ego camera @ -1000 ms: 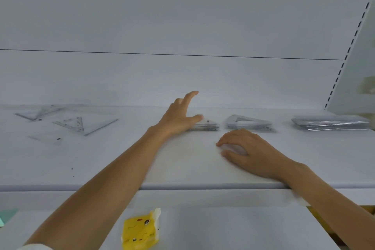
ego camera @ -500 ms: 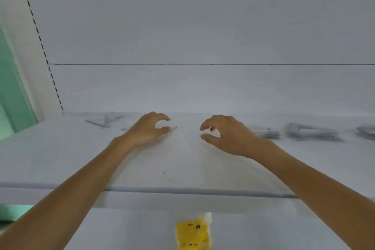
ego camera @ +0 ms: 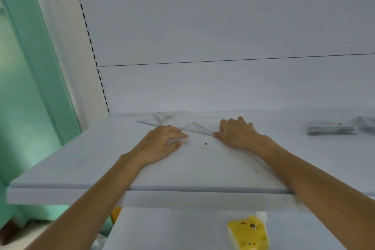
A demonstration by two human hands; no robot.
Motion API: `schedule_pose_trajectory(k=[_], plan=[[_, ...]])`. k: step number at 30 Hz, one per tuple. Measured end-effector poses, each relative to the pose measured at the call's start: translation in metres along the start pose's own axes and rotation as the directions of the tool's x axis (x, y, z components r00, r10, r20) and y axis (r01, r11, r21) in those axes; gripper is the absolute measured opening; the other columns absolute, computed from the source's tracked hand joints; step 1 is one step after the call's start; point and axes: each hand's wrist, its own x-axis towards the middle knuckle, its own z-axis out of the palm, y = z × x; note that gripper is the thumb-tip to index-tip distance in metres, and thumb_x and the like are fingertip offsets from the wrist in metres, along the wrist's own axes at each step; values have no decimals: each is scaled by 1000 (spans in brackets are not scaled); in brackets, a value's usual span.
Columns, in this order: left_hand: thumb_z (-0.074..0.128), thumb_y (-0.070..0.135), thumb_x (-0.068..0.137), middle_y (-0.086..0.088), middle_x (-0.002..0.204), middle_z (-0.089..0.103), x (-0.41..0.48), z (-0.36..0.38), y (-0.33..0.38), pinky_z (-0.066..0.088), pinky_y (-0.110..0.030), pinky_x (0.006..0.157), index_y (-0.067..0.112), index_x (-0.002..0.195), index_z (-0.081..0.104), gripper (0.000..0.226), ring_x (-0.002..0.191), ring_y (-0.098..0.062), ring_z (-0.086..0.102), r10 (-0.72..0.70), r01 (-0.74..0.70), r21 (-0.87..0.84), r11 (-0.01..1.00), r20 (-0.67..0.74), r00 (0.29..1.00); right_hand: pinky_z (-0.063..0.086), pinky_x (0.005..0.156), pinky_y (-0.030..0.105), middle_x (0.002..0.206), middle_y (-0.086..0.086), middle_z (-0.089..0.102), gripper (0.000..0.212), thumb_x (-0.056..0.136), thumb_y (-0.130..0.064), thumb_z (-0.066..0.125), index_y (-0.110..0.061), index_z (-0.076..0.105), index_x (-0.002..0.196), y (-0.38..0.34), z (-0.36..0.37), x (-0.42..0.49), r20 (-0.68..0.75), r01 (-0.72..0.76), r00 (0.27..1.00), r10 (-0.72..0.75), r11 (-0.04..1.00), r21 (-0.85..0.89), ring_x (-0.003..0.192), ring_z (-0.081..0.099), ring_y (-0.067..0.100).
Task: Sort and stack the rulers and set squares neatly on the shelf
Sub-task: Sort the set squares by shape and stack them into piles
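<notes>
**Both hands down on the loose pieces at the shelf's left end**

Half a second ago both hands hovered, curled, above the shelf (ego camera: 101, 158); now they have dropped onto it. The left hand (ego camera: 162, 144) lies nearly flat, its fingers laid straight on the left end of a faint clear piece (ego camera: 199, 145) that I take for a ruler. The right hand (ego camera: 237, 136) is knuckles-up with its fingers curled, its thumb at the right corner of a set square (ego camera: 194, 128); whether it actually has hold of that corner, I cannot tell.

I judge this to be the start of gathering the unsorted pieces.

There is no bin or tray here; the shelf itself carries everything. Far left, near the back wall, lie more loose set squares (ego camera: 156, 119), overlapping. Well to the right sits a blurred sorted stack (ego camera: 330, 129). On the lower shelf (ego camera: 172, 229) lies a yellow pack (ego camera: 248, 233).
</notes>
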Motion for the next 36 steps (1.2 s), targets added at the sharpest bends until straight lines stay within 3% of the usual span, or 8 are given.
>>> schedule_pose_trajectory(k=[4,9,14,17,20,25,30,36], plan=[[47,29,94,7,117,61,-3,-5,7,41,-33,94,22,115,64,27,108,-13,51,58,-64,106,992,59,997,37,75,32,92,9,55,42,99,-40,26,-11,46,76,-6,-3,-12,-84,146,985,-152,986,-81,91,49,26],[49,30,93,5,108,61,-12,-8,22,43,-32,89,16,101,62,21,102,-14,53,46,-56,133,990,80,996,38,73,35,96,13,59,33,100,-20,29,-3,56,93,-18,-5,-27,-309,287,882,-355,926,-244,84,57,32],[37,9,95,10,121,55,-30,-10,34,39,-31,94,30,121,55,38,114,-13,45,98,-120,187,975,125,987,44,64,45,92,13,52,19,95,-10,36,1,49,89,-21,-14,-38,-475,340,839,-267,938,72,69,53,37],[37,35,96,5,124,50,-37,-12,47,38,-33,93,34,127,48,33,119,-17,42,78,-113,196,974,181,980,45,63,47,92,11,49,12,94,-7,37,0,47,89,-25,-18,-45,-507,392,815,-280,911,126,69,52,36],[29,73,81,2,126,41,-43,-9,66,32,-30,88,45,139,24,65,118,-18,37,7,-85,271,959,278,961,47,60,45,93,11,56,13,95,-10,38,-2,49,94,-23,-20,-49,-558,387,785,-269,916,103,68,54,35],[22,67,86,-2,115,42,-57,-3,84,35,-29,77,41,137,30,58,101,-17,41,204,-247,417,874,146,968,45,58,40,86,11,60,16,97,-11,36,-3,49,94,-22,-20,-51,-626,380,747,-223,916,127,65,54,32],[16,70,83,-5,117,40,-65,4,84,39,-35,78,34,138,23,67,98,-23,42,249,-288,563,775,146,957,52,54,38,98,13,49,31,90,4,35,-8,54,111,-23,-20,-56,-673,372,708,-215,923,96,75,63,29],[29,39,90,-2,75,56,-76,5,88,43,-25,46,23,101,66,42,56,-17,50,458,-367,571,734,-17,889,49,54,40,90,10,38,45,91,7,40,-16,55,127,-18,-16,-50,-693,264,711,-120,959,105,60,46,32]])
